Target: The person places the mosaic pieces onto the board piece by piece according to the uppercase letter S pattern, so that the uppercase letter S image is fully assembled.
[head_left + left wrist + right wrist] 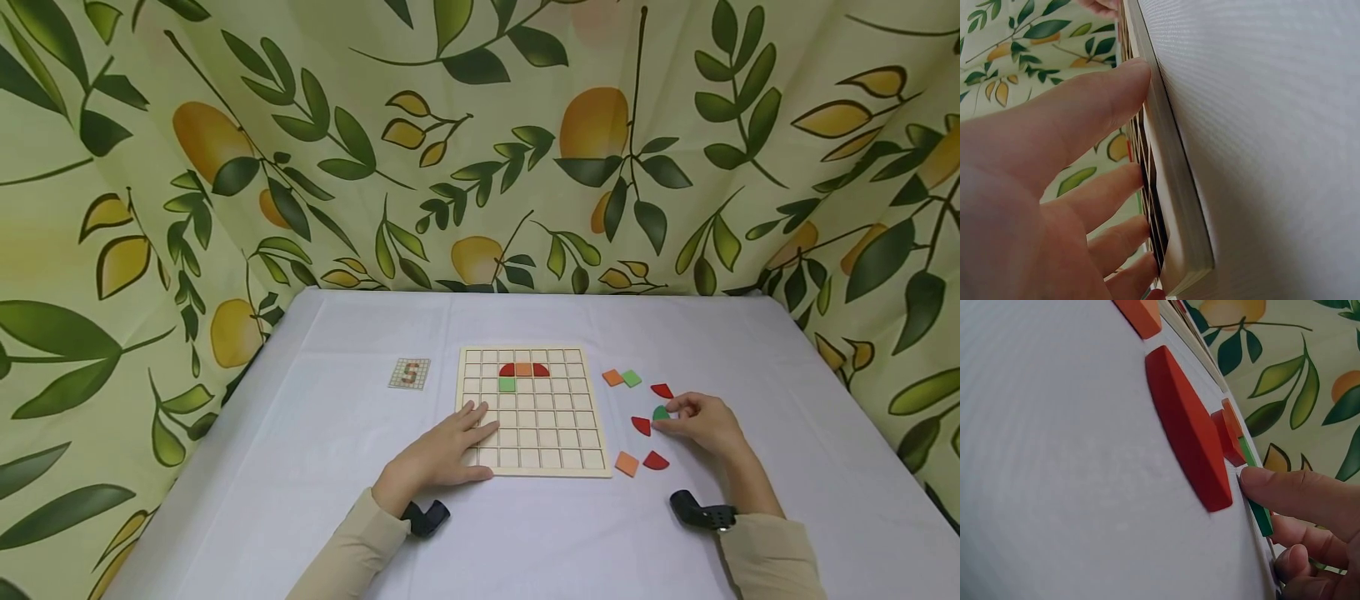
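A pale wooden board (555, 421) with a square grid lies on the white table. In its upper rows sit an orange square (523, 369) between two red quarter-circle pieces (541, 370), with a light green square (507, 384) below the left one. My left hand (446, 446) rests spread on the board's lower left edge; its thumb (1132, 78) lies along the rim in the left wrist view. To the board's right, my right hand (703, 425) pinches a dark green quarter-circle piece (660, 412) between thumb and fingers, low at the tabletop.
Loose around the right hand lie red quarter-circle pieces (656, 460), orange squares (627, 464) and a light green square (632, 379). A small pattern card (409, 374) showing an S-like figure on a grid lies left of the board. A leaf-and-fruit curtain (480, 167) stands behind the table.
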A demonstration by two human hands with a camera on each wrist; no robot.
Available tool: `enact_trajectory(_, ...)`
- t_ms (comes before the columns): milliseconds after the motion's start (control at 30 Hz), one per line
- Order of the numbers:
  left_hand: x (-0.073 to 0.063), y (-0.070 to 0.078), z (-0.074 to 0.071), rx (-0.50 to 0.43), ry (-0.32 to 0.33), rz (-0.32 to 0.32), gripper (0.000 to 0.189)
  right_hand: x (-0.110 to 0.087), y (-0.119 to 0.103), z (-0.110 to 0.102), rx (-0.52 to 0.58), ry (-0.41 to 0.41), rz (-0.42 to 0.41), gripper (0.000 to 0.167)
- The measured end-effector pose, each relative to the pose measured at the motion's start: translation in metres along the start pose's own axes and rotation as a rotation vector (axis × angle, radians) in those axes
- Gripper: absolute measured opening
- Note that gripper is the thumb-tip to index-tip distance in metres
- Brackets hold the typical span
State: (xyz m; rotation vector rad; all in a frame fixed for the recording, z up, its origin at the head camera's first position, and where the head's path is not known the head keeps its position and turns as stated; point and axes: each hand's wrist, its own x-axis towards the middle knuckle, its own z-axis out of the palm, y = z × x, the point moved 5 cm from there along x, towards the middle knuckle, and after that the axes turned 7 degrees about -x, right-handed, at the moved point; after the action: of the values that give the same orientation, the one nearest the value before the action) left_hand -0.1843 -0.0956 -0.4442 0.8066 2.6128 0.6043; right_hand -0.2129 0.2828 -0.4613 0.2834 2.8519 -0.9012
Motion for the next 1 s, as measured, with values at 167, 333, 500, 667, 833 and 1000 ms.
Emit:
enact_trajectory(167, 0.0009, 0.0008, -0.0008, -0.006, -0.001, 0.001, 0.069, 0.0005, 0.0004, -0.0006, 0.005, -0.002, -0.002, 0.040)
enact_trajectory(333, 0.0007, 0.0008, -0.0007, -0.008, -0.001, -0.002, 0.069, 0.0006, 0.0015, -0.0006, 0.015, -0.015, -0.017, 0.039)
enact_trajectory(500, -0.0004, 0.0015, -0.0007, -0.015, 0.001, -0.006, 0.069, 0.0003, 0.0026, 0.0007, 0.028, -0.019, -0.019, 0.040)
enact_trajectory(667, -0.0012, 0.0018, -0.0011, -0.018, -0.001, -0.012, 0.069, -0.0003, 0.0018, 0.0003, 0.022, -0.008, -0.042, 0.039)
enact_trajectory(833, -0.0010, 0.0020, -0.0016, -0.025, 0.002, -0.006, 0.069, -0.0011, 0.0003, -0.0015, 0.031, -0.001, -0.052, 0.039)
enact_trajectory(1000, -0.0003, 0.0017, -0.0013, -0.023, 0.000, -0.005, 0.069, -0.0007, -0.0014, -0.0002, 0.034, -0.003, -0.071, 0.040)
